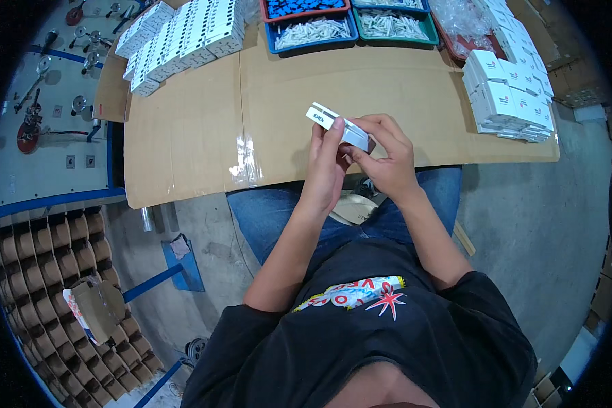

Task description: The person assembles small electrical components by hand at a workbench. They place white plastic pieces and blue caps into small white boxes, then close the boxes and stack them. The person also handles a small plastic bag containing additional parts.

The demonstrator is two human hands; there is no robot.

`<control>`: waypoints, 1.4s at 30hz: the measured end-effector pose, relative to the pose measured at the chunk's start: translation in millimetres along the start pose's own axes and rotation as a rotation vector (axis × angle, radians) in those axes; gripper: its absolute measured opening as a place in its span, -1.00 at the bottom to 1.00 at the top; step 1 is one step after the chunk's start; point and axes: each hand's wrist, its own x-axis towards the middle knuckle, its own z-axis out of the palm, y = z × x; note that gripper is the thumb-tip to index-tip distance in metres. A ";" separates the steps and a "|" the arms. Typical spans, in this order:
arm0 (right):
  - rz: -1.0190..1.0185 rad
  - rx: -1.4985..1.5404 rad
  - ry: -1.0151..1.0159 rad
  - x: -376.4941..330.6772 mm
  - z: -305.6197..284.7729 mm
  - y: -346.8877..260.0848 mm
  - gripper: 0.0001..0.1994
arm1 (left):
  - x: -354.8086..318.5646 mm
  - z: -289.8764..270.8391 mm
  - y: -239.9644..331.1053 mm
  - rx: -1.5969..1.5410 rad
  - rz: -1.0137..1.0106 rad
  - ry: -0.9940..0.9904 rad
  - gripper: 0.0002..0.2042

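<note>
Above the near edge of the cardboard-covered table [183, 149], both my hands hold one small white box [338, 127]. Dark print shows on its upper face, and it is tilted. My left hand [327, 160] grips it from the left, thumb along its face. On the right end, my right hand [390, 153] closes its fingers around the box; the undersides of its fingertips are hidden. Whether the box's flap is folded in cannot be made out.
Rows of white boxes [194, 41] stand at the back left, and more stacked white boxes [506, 98] at the right. Between them sit a blue tray [313, 49] and a green tray [398, 42] of small white parts. A cardboard divider grid [44, 262] lies lower left.
</note>
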 end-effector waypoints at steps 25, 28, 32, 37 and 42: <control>-0.213 0.056 -0.094 1.7 14.2 3.8 -0.35 | -7.6 14.7 15.1 -0.103 -0.071 0.063 -0.34; -0.332 -0.057 -0.029 0.9 21.9 9.5 -0.36 | -6.3 13.0 11.9 -0.098 -0.062 0.087 -0.37; -0.351 -0.033 -0.004 -1.6 23.2 14.3 -0.37 | -7.2 9.9 8.4 -0.068 -0.069 0.086 -0.42; -0.322 -0.018 0.016 -4.8 22.6 12.3 -0.41 | -6.4 10.1 5.1 -0.080 -0.069 0.077 -0.45; -0.264 0.098 -0.053 -4.1 23.5 11.4 -0.43 | -5.9 9.2 9.2 -0.038 -0.066 0.082 -0.42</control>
